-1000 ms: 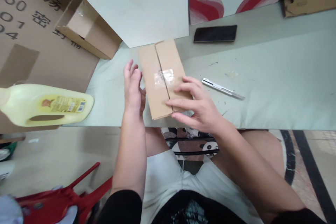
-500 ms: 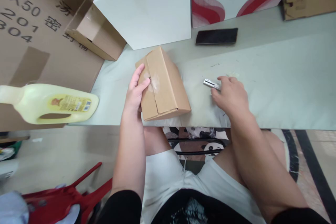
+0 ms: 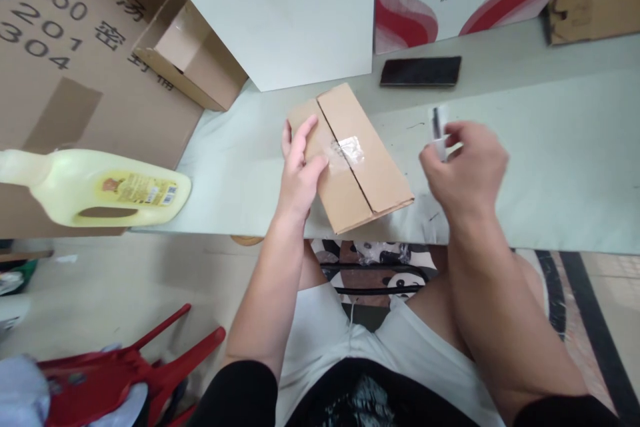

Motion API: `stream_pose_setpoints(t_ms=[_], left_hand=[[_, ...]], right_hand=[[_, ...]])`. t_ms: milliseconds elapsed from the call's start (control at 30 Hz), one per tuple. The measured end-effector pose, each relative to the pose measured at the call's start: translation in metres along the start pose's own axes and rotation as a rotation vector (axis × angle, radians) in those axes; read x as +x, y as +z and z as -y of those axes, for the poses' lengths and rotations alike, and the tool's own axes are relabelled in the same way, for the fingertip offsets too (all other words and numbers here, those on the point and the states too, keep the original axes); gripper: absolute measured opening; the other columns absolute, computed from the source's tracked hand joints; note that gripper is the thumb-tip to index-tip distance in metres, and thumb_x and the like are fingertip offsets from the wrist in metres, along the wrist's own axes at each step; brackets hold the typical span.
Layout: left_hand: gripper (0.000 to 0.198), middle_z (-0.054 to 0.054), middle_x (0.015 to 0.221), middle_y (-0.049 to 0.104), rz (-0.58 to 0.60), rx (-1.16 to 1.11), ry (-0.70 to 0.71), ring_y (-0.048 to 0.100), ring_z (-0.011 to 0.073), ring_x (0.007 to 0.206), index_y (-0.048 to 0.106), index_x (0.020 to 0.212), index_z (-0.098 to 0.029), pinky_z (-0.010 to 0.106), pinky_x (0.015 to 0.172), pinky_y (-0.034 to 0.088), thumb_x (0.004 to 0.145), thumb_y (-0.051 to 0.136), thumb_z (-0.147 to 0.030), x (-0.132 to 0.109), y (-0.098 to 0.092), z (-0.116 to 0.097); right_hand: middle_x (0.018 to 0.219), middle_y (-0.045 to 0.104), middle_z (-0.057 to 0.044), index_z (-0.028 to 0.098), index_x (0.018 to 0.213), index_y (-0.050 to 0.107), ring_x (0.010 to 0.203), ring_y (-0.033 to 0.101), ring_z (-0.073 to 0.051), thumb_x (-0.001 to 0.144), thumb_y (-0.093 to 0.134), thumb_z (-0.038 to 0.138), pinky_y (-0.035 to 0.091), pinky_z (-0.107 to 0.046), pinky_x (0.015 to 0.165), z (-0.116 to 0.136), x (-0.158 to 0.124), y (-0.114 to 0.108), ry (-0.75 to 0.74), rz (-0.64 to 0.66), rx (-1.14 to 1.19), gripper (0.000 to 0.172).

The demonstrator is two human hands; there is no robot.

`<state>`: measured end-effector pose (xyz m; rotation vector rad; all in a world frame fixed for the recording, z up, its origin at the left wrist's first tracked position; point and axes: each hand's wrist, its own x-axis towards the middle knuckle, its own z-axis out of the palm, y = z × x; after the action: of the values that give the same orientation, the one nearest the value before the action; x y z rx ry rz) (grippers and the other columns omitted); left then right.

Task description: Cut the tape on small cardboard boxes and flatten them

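My left hand (image 3: 300, 170) grips a small brown cardboard box (image 3: 373, 167) by its left side, with fingers and thumb on its top face. A seam runs along that face between two flaps, and a piece of clear tape (image 3: 351, 149) lies across its middle. To the right of the box, my right hand (image 3: 470, 163) is closed around a small silver box cutter (image 3: 439, 135) with a dark slot. The cutter points up and away from me, apart from the box, and is slightly blurred. Whether its blade is out, I cannot tell.
A black phone (image 3: 421, 71) lies behind the box on the pale-green tabletop (image 3: 560, 167). A white box (image 3: 300, 27) and a red-and-white carton (image 3: 450, 7) stand at the back. Leftward are an open cardboard box (image 3: 200, 57) and a yellow bottle (image 3: 107, 188) on its side.
My right hand has picked the box cutter up off the table and turned it upright. My left hand has moved right with the cardboard box, tipping its taped face more toward me.
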<state>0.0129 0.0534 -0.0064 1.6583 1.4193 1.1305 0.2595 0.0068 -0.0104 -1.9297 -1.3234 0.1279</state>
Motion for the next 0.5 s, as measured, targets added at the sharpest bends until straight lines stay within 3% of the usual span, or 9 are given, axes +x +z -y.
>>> stream_pose_setpoints(t_ms=[33,100,167,300,400,500], left_hand=[[0.056,-0.007,0.169,0.032,-0.003,0.003,-0.032,0.018,0.0296,0.164,0.059,0.139,-0.042,0.052,0.136,0.022,0.085,0.071,-0.035,-0.002,0.002,-0.002],[0.057,-0.006,0.171,0.028,-0.025,0.025,-0.073,0.013,0.0303,0.165,0.06,0.138,-0.04,0.052,0.137,0.016,0.083,0.072,-0.033,-0.005,0.004,-0.005],[0.054,-0.005,0.172,0.025,-0.064,0.057,-0.078,0.01,0.0305,0.165,0.061,0.137,-0.037,0.05,0.137,0.014,0.084,0.07,-0.033,-0.008,0.006,-0.006],[0.052,-0.002,0.173,0.02,-0.099,0.099,-0.06,0.005,0.0297,0.166,0.061,0.139,-0.033,0.046,0.137,0.017,0.087,0.065,-0.037,-0.012,0.005,-0.002],[0.055,-0.001,0.172,0.023,-0.072,0.124,-0.043,0.006,0.0288,0.166,0.058,0.142,-0.033,0.045,0.136,0.017,0.087,0.065,-0.035,-0.013,0.004,-0.001],[0.056,-0.001,0.173,0.021,-0.061,0.136,-0.031,0.008,0.028,0.166,0.058,0.142,-0.033,0.044,0.136,0.019,0.087,0.065,-0.035,-0.014,0.004,-0.002]], right_hand=[[0.076,0.059,-0.003,0.022,0.086,0.057,0.065,0.052,-0.018,0.074,0.061,0.025,0.043,-0.036,0.066,0.002,0.001,-0.006,-0.041,-0.149,0.098,0.013],[0.068,0.045,0.002,0.026,0.076,0.042,0.056,0.044,-0.014,0.073,0.059,0.026,0.042,-0.035,0.06,0.008,0.0,-0.016,-0.106,-0.38,0.331,0.017],[0.069,0.041,0.004,0.027,0.074,0.039,0.052,0.044,-0.012,0.075,0.058,0.026,0.043,-0.033,0.055,0.018,-0.006,-0.023,-0.131,-0.459,0.589,0.02],[0.075,0.057,0.002,0.023,0.083,0.057,0.055,0.061,-0.014,0.085,0.064,0.029,0.049,-0.031,0.05,0.038,-0.025,-0.028,-0.193,-0.279,0.882,0.009],[0.076,0.066,0.001,0.023,0.093,0.065,0.061,0.065,-0.015,0.093,0.066,0.035,0.05,-0.03,0.053,0.05,-0.036,-0.03,-0.264,-0.069,0.828,0.012],[0.081,0.071,0.0,0.022,0.093,0.066,0.068,0.067,-0.015,0.095,0.065,0.031,0.054,-0.031,0.062,0.061,-0.04,-0.033,-0.313,0.039,0.716,0.009]])
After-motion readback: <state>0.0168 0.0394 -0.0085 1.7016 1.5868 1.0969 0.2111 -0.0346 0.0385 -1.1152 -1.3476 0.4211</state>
